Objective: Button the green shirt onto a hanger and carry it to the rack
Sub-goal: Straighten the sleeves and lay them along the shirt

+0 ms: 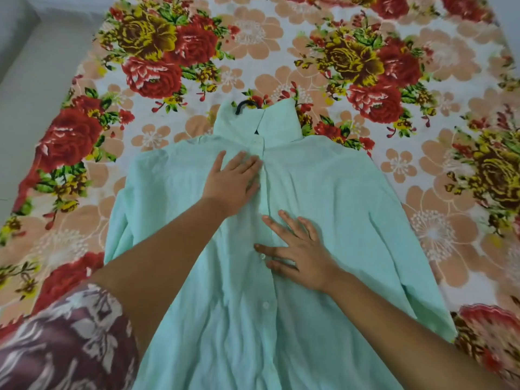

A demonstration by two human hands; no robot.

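Note:
A pale green shirt point(323, 192) lies flat and face up on the flowered bed, collar pointing away from me. A black hanger hook point(243, 106) pokes out above the collar; the hanger's body is hidden inside the shirt. My left hand point(233, 182) rests flat on the chest, fingers spread, just left of the button placket. My right hand point(298, 249) lies flat lower down on the placket, its thumb beside a white button point(263, 256). Neither hand grips anything.
The bed sheet point(422, 80), printed with red, yellow and peach flowers, stretches all around the shirt. Pale floor point(33, 80) shows past the bed's left edge. A patterned maroon sleeve point(70, 339) sits at the lower left.

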